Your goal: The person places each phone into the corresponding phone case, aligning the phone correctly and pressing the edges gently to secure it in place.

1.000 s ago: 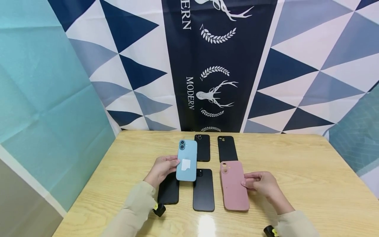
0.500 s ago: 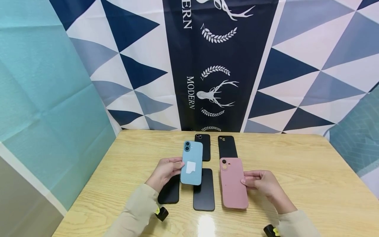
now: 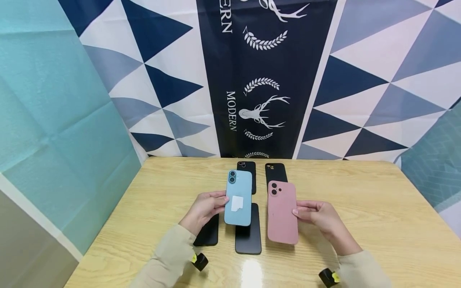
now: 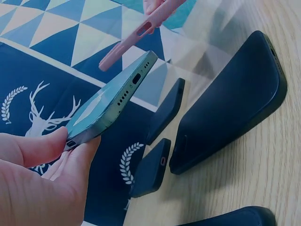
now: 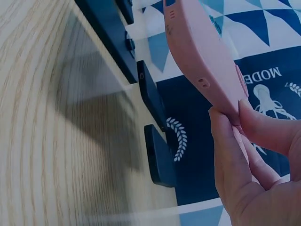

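Observation:
My left hand point(image 3: 208, 209) pinches the left edge of a light blue phone point(image 3: 238, 216) between thumb and fingers. The phone's back, with two lenses and a white label, faces me in the head view, and its port end shows in the left wrist view. My right hand point(image 3: 317, 218) grips the right edge of a pink phone case point(image 3: 282, 216), seen from its outer side with camera cutouts at the top. Both are held above the table, side by side with a gap between them. In the right wrist view the case point(image 5: 202, 61) is pinched at one edge.
On the wooden table point(image 3: 378, 208) lie several black phones or cases: a front-middle one point(image 3: 248, 242), a front-left one point(image 3: 208, 234) partly under my left hand, a back-middle one point(image 3: 246, 165) and a back-right one point(image 3: 275, 173). A patterned cloth point(image 3: 173, 92) hangs behind.
My left hand has carried the blue phone to the right, nearer the pink case. My right hand has raised the pink case a little, up and away from me.

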{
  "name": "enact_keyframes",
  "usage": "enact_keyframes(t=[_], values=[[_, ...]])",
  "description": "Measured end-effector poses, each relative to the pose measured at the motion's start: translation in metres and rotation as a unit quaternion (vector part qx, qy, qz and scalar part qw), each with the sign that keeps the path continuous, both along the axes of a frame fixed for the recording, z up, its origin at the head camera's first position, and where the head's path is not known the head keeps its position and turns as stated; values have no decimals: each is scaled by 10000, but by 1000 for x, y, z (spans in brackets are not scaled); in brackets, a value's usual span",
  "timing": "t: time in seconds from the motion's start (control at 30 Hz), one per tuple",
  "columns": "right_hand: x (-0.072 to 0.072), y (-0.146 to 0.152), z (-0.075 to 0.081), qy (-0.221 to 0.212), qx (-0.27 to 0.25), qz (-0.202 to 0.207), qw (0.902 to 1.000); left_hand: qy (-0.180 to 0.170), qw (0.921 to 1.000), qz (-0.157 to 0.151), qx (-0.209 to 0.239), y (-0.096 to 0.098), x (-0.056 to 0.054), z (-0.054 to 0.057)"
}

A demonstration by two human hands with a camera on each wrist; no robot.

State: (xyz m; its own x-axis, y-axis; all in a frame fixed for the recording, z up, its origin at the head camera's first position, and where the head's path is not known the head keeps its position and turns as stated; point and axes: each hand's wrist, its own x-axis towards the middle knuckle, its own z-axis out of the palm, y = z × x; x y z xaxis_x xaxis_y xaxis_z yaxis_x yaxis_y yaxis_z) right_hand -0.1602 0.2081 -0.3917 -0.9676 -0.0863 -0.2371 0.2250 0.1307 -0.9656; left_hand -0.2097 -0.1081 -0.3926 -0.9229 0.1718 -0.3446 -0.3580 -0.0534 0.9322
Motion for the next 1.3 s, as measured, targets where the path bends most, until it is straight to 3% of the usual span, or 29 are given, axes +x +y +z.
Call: enact_keyframes(t=[0.17, 0.47, 1.3], values=[[-3, -1, 5, 94, 21, -73, 9999, 77, 10000, 51, 34, 3, -3, 2], [1, -2, 3, 35, -225, -116, 9997, -19, 9999, -83, 107, 8, 8, 1], [-1, -15, 13, 224, -138, 14, 9997, 1, 9990, -193, 395, 16, 20, 5]])
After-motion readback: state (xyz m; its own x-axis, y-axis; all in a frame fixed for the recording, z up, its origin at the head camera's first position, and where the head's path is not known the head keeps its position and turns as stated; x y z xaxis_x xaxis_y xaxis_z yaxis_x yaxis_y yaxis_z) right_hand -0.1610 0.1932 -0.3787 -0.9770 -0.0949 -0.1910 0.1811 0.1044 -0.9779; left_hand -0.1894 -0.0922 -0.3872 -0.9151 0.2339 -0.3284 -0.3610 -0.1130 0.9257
